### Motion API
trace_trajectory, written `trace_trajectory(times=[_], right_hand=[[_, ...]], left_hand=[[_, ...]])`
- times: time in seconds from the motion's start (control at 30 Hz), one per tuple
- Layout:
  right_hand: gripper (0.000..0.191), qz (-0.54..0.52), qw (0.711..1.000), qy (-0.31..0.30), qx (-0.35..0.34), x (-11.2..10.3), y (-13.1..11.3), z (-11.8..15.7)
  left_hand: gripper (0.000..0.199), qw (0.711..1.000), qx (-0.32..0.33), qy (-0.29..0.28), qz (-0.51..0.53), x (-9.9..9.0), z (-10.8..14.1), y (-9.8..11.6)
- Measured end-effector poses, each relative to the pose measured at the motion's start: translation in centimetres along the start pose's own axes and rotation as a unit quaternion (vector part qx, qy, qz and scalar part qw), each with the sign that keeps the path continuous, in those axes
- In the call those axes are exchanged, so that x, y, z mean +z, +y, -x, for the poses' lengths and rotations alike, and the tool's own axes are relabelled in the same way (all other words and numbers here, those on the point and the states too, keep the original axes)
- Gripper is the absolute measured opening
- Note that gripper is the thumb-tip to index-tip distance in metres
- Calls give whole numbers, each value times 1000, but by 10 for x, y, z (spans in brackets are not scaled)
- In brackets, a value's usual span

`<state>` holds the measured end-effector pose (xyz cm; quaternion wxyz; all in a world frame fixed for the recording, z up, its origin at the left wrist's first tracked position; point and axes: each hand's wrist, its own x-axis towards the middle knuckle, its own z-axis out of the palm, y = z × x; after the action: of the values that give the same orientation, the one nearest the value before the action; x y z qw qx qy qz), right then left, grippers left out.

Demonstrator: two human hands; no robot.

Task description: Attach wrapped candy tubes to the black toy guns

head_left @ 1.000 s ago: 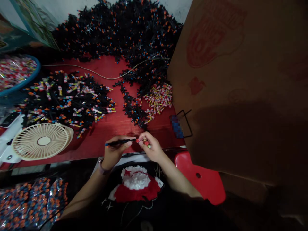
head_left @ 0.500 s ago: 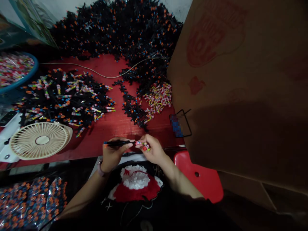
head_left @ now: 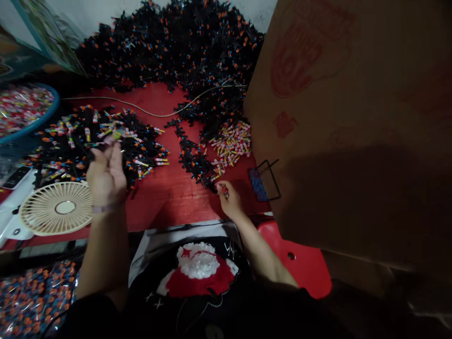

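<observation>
Hands apart: the left hand (head_left: pixel 106 181), blurred, its grip unclear, is beside the fan (head_left: pixel 56 207), over the mixed pile (head_left: pixel 72 157); well right of the fan, the right hand (head_left: pixel 231 202) holds a red piece (head_left: pixel 225 189) near black pieces (head_left: pixel 193 162). Light fingertip pinches should limit tangling.

- One desk fan (head_left: pixel 56 208), near left
- One blue basin (head_left: pixel 49 113), far left
- Two big heaps I can make out, far heap (head_left: pixel 176 44) and left heap (head_left: pixel 76 153), black plastic pieces past counting
- One loose pile of small printed tubes (head_left: pixel 235 141), dozens at least
- One red stool (head_left: pixel 300 263), near right
- Two bare hands, left hand (head_left: pixel 108 169) and right hand (head_left: pixel 228 195)
</observation>
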<state>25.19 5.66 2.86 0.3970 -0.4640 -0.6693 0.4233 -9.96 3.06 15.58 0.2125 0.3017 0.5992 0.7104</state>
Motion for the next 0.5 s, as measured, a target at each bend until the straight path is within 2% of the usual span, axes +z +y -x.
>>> trace_trajectory(times=[0.07,0.1,0.17,0.2,0.23,0.27,0.3,0.33,0.37,0.43,0.5], right_hand=[[42,5,1000,26,9,7,17,1],[43,7,999,35,7,11,24,3],[44,10,999,51,-3,19,33,6],[43,8,998,58,-7,22,37,8],[43,4,998,63,-7,23,39,8],[41,-4,998,68,-2,23,41,9],[39,-15,997,72,6,23,43,9],[37,-27,997,76,15,22,45,9],[35,-40,996,77,25,20,46,8],[34,-57,995,71,40,17,48,8],[34,-61,996,53,46,16,47,9]], left_hand=[[36,1000,-10,-14,18,-2,-31,-3],[38,999,-31,-31,22,3,-36,-10],[43,992,-49,-108,-29,23,-26,-32],[39,983,-31,-163,-85,36,-15,-47],[33,956,16,-233,-175,50,-3,-61],[31,912,71,-300,-272,63,9,-75],[35,854,123,-355,-360,75,18,-87],[42,802,161,-390,-423,84,25,-97],[48,768,183,-406,-460,91,30,-105],[51,740,199,-407,-497,96,32,-115],[47,720,217,-398,-525,92,32,-121]])
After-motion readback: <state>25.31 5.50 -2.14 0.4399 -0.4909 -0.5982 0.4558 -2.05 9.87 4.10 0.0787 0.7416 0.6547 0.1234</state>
